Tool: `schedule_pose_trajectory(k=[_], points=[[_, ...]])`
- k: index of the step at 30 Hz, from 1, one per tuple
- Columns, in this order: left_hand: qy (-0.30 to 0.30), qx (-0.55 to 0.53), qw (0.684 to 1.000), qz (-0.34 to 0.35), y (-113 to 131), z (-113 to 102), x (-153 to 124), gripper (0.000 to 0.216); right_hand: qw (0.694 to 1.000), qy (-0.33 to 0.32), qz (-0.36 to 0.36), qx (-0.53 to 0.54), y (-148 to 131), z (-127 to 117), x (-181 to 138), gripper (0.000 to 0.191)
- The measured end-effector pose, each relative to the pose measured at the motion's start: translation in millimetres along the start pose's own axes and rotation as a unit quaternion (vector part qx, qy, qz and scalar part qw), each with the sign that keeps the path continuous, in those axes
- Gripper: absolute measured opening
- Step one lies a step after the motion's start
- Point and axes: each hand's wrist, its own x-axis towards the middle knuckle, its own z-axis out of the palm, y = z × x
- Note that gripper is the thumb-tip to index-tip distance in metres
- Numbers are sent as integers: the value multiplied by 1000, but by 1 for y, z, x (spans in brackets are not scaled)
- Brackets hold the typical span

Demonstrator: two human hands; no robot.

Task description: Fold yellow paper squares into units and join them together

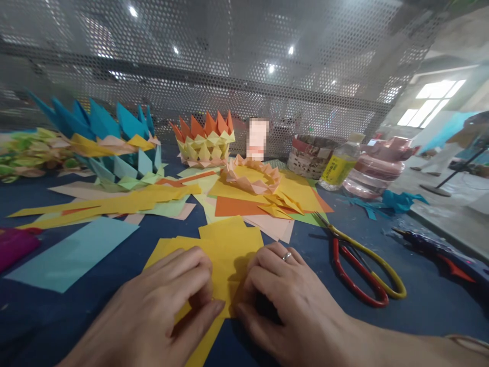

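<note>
Both hands rest low in the middle of the view on a yellow paper sheet [225, 250] lying on the dark blue table [114, 285]. My left hand [168, 300] has its fingers curled and its thumb pressed against the paper's near fold. My right hand [282, 295], with a ring on one finger, has its fingers bent and pinches the same fold from the right. The part of the paper under the fingers is hidden.
Red and yellow scissors [362, 265] lie right of my right hand. A light blue sheet [72, 252] lies to the left. Further back are loose coloured sheets [237, 204], a blue folded crown [103, 137], an orange-yellow crown [206, 140], a bottle [340, 163] and a pink container [378, 168]. A mesh wall stands behind.
</note>
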Motion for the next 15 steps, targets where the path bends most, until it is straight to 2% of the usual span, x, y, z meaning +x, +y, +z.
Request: schedule_pose_trajectory(k=[5,11,15], points=[[3,17,1000,-8,1,-1,3,25,999,-23,30,6,-1,-2,-1,13],[-11,5,1000,5,1,-8,3,13,996,-49,60,40,0,-3,-1,24],[-5,-2,999,42,-1,-8,-3,17,994,-73,61,48,0,-5,-1,27]])
